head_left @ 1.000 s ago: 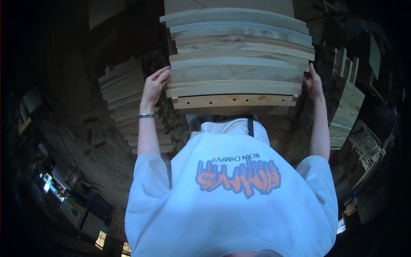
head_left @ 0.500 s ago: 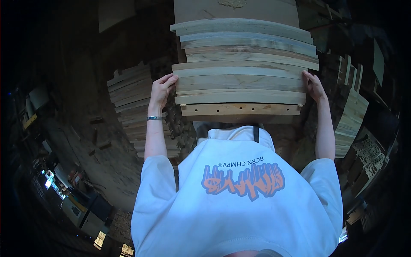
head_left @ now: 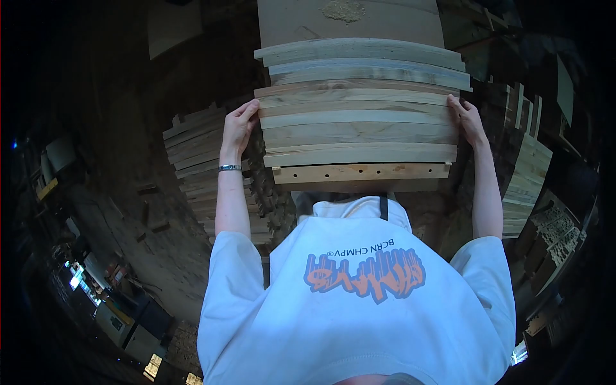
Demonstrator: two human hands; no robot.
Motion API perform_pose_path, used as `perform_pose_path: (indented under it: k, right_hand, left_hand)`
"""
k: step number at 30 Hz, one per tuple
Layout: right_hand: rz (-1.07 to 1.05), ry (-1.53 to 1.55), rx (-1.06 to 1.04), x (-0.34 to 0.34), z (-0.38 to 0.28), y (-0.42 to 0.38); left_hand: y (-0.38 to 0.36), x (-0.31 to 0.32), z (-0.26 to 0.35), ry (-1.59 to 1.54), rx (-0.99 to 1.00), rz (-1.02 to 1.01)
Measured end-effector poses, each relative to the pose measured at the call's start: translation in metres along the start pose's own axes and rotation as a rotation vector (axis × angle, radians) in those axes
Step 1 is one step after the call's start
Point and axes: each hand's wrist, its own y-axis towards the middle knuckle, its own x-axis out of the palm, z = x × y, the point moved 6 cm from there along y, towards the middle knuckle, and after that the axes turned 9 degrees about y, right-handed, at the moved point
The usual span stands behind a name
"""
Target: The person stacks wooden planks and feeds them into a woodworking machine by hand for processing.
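Long wooden boards lie side by side across a bench, forming a row in front of my body. My left hand pinches the left end of a wooden board in the middle of the row, thumb and fingers closed at its tip. At the opposite end, my right hand has its fingers pressed against the same board's edge. Closer to me sit several pale boards, their ends roughly in line. Beyond the held board, other boards reach farther to the right.
A wooden rail with drilled holes runs along the near edge. Sawdust lies on the bench surface at the far end. Stacked boards stand on the left and right. Offcuts fill a box at right.
The board between my hands has shifted left and toward me, against the nearer boards. Both hands have moved slightly farther along the row. The view has tilted a little.
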Motion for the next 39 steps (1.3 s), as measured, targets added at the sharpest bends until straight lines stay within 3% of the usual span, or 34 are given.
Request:
perform_pose_path:
  k: [4,6,10,13,15,16,23,31,33,35,37,39]
  right_hand:
    - [-0.019,0.051,-0.041,-0.002,0.002,0.007]
    - [0.116,0.017,0.099,-0.010,0.007,0.011]
    - [0.151,0.116,-0.004,-0.004,-0.002,0.007]
    - [-0.004,0.286,0.111,-0.014,0.019,0.037]
    - [0.173,0.694,0.015,-0.026,0.012,0.046]
    - [0.109,0.629,-0.085,-0.024,0.000,0.046]
    - [-0.062,0.116,-0.135,-0.005,-0.014,0.049]
    - [-0.023,0.187,-0.024,0.000,-0.025,0.051]
    - [-0.043,0.551,-0.005,-0.006,-0.019,0.076]
    - [0.047,0.499,-0.222,-0.010,-0.037,0.082]
    - [0.014,0.176,-0.177,-0.006,-0.052,0.082]
    - [-0.003,0.155,-0.156,0.000,-0.061,0.072]
  left_hand:
    - [0.004,-0.002,0.002,0.042,0.010,0.000]
    - [0.006,-0.002,0.002,0.034,0.009,-0.013]
    - [0.012,-0.002,0.002,-0.036,-0.005,-0.048]
    - [0.019,0.003,0.012,-0.053,-0.046,-0.100]
    - [0.026,0.007,0.021,-0.050,0.002,-0.079]
    - [0.028,0.008,0.026,-0.046,0.046,-0.058]
    - [0.028,0.002,0.024,0.158,0.007,0.045]
    - [0.045,0.004,0.029,0.006,-0.034,-0.109]
    - [0.050,0.008,0.040,-0.013,0.024,-0.065]
    - [0.053,0.018,0.050,-0.039,0.077,-0.035]
    - [0.055,0.018,0.056,0.123,0.081,0.085]
    - [0.058,0.014,0.055,0.177,0.091,0.086]
